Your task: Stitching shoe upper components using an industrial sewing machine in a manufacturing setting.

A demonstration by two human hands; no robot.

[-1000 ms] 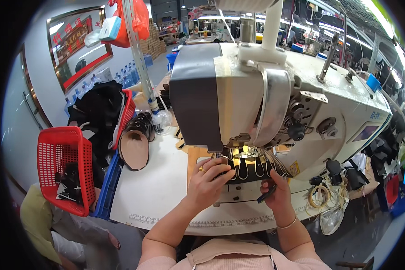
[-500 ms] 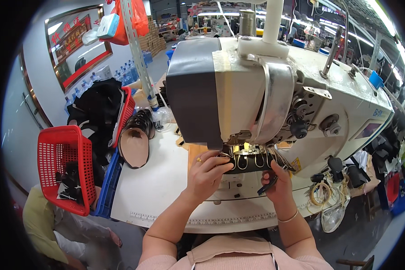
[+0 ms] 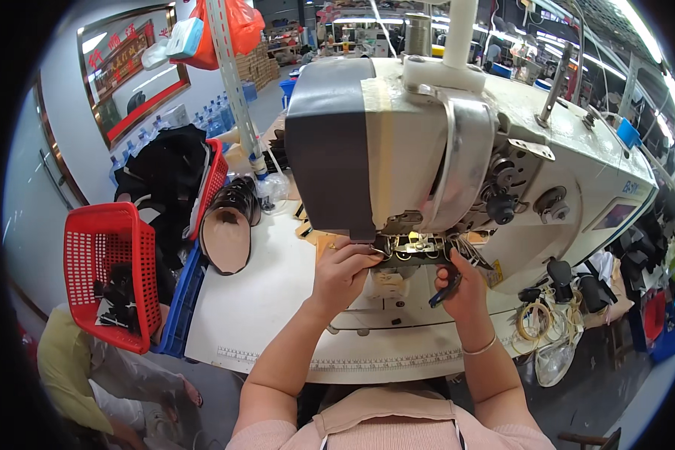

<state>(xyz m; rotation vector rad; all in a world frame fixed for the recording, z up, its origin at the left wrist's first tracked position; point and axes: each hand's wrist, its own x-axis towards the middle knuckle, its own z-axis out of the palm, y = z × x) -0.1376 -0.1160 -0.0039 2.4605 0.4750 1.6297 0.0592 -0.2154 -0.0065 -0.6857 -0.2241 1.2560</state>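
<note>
A black strip of material [image 3: 411, 260] with pale cord loops lies under the lit needle area of a large sewing machine [image 3: 410, 150]. At its left end, my left hand [image 3: 340, 274] pinches the strip between thumb and fingers. My right hand [image 3: 466, 288] is closed at the strip's right end, thumb against the edge. A small dark hand tool [image 3: 442, 292], perhaps thread snips, is tucked in that palm and points down toward me. The machine's head hides the strip's far side.
Left of the machine, dark shoes [image 3: 227, 236] stand on the white table [image 3: 277, 300]. Red baskets [image 3: 147, 247] and a blue crate [image 3: 181, 300] sit beyond its left edge. Cord coils [image 3: 534, 321] hang at the right. A seated person [image 3: 71, 367] is at lower left.
The black strip has shifted slightly farther under the machine head, and less of it shows. Both hands have followed it, keeping their hold. The view has tilted a little.
</note>
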